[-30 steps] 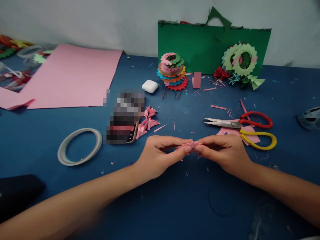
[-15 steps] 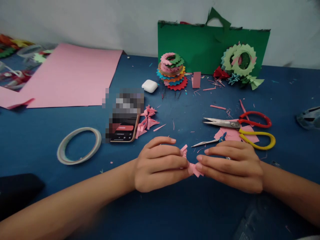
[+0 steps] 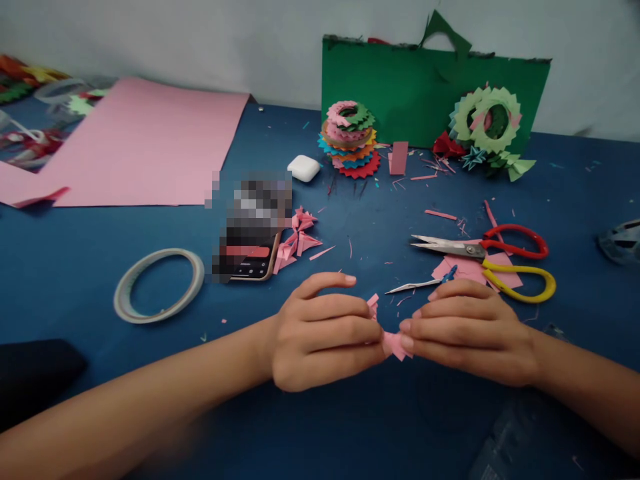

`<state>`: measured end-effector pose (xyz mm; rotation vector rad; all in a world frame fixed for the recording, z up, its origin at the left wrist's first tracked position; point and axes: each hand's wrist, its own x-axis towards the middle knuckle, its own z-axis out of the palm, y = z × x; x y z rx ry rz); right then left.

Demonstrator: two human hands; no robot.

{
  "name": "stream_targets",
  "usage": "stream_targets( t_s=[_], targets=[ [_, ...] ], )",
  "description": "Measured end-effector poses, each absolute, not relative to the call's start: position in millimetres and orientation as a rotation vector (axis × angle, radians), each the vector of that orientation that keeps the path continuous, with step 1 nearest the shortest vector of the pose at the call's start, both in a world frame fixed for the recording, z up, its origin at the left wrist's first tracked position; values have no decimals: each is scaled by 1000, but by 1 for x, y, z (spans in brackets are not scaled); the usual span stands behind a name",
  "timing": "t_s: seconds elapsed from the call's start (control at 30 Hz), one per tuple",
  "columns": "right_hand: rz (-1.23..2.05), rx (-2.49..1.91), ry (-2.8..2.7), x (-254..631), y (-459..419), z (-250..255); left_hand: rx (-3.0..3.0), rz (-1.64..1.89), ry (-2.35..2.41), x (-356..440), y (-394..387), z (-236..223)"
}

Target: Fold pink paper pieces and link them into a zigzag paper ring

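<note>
Between my hands is a small folded pink paper piece (image 3: 395, 344) with pointed, toothed edges, much of it hidden behind fingers. My left hand (image 3: 327, 333) is closed on its left part, the index finger stretched out above. The fingertips of my right hand (image 3: 470, 333) pinch its right end. Just beyond my right hand lies a small blue-handled pointed tool (image 3: 420, 285), partly covered by the fingers. Large scissors (image 3: 470, 249) with one red and one yellow handle rest, blades apart, on pink paper pieces (image 3: 505, 268).
Beyond my left hand lie folded pink pieces (image 3: 300, 241) beside a phone (image 3: 247, 263). A tape roll (image 3: 123, 300) and a large pink sheet (image 3: 150, 147) are at left. Farther back stand a white case (image 3: 304, 168), stacked paper rings (image 3: 353, 143) and a green board (image 3: 395, 87) with pale green rings (image 3: 513, 123).
Both hands keep hold of the pink piece, with slightly shifted fingers. The whole view has moved a little, so most things appear slightly farther right.
</note>
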<state>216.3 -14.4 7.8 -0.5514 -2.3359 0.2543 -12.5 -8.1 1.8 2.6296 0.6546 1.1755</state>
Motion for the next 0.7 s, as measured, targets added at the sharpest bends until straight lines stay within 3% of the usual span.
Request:
stream_targets(
  t_s=[0.2, 0.47, 0.7],
  targets=[
    [285, -485, -2380, 217, 2, 9, 2708, 1107, 593, -16, -1, 3],
    [-116, -352, -2423, 216, -5, 14, 2754, 583, 603, -12, 5, 25],
    [-201, -247, -2422, 219, -9, 7, 2719, 513, 560, -10, 1, 26]
  ],
)
